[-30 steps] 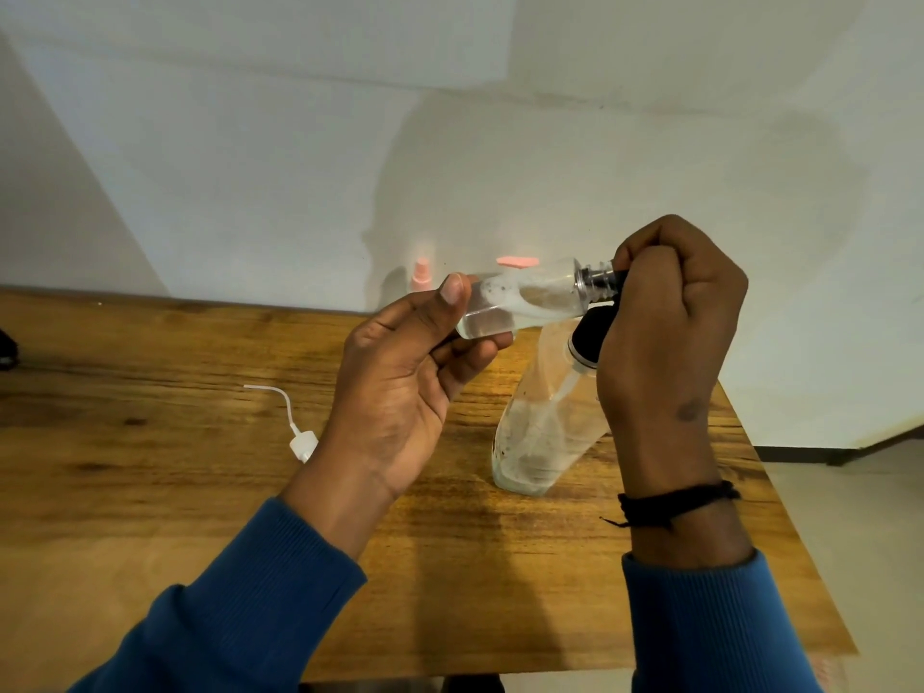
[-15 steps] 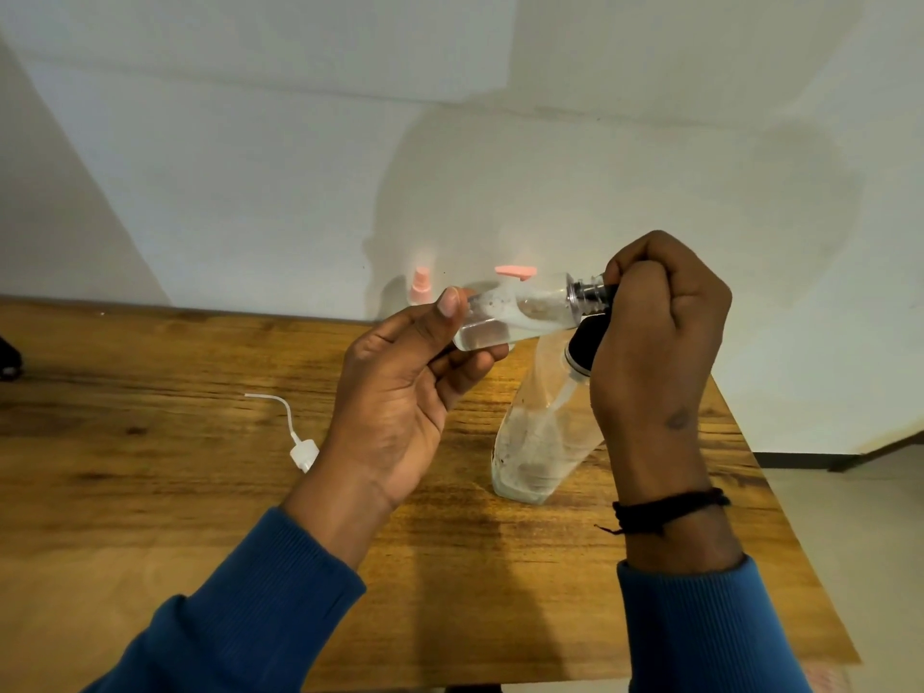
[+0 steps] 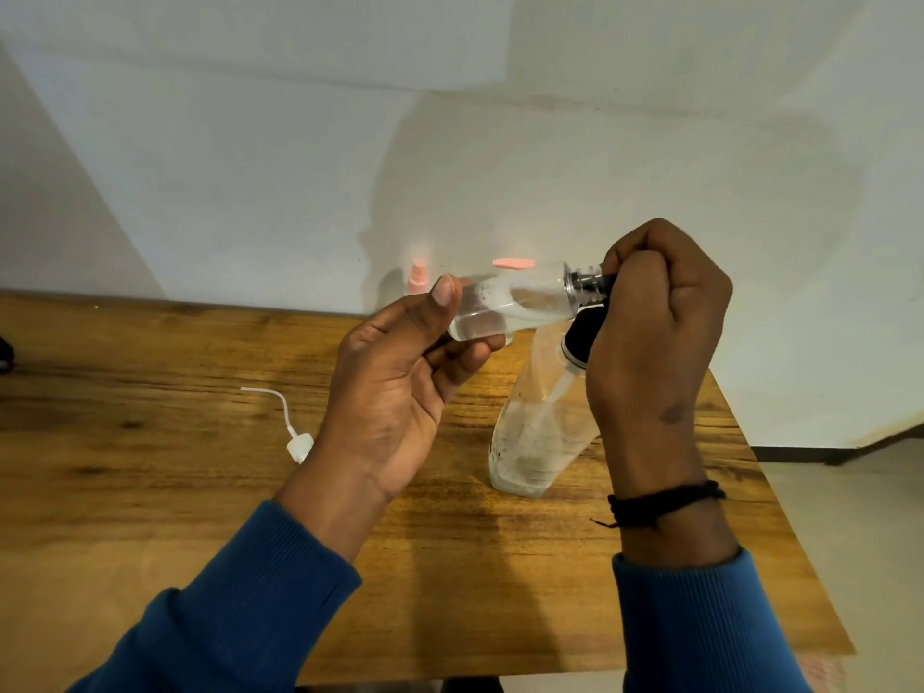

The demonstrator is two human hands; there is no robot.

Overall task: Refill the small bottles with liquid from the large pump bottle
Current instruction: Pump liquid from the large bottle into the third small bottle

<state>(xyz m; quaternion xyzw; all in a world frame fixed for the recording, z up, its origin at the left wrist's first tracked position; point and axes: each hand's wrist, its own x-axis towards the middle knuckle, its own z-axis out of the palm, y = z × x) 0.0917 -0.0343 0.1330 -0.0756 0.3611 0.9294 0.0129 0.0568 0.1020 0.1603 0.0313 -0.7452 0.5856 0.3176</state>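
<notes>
In the middle of the frame my left hand [image 3: 400, 387] holds the small clear plastic bottle [image 3: 510, 305] almost on its side, thumb on top and fingers curled beneath its base end, so its threaded neck points right. A little clear liquid lies along its lower wall; I judge it well short of full. My right hand [image 3: 655, 322] is closed in a fist over the black pump head [image 3: 582, 332] of the large clear pump bottle [image 3: 537, 432], which leans on the wooden table [image 3: 150, 492] at centre right, with the nozzle tip set into the small bottle's mouth. So the step in hand looks like the filling itself: pumping liquid across.

The next move calls for a steady press on the pump while I keep the neck snug on the nozzle, and perhaps a tilt of the small bottle more upright before it spills.

A white cap with a thin dip tube [image 3: 295, 437] lies on the table at centre left. Two pink-topped things [image 3: 417, 275] stand by the wall; too blurred to name.
</notes>
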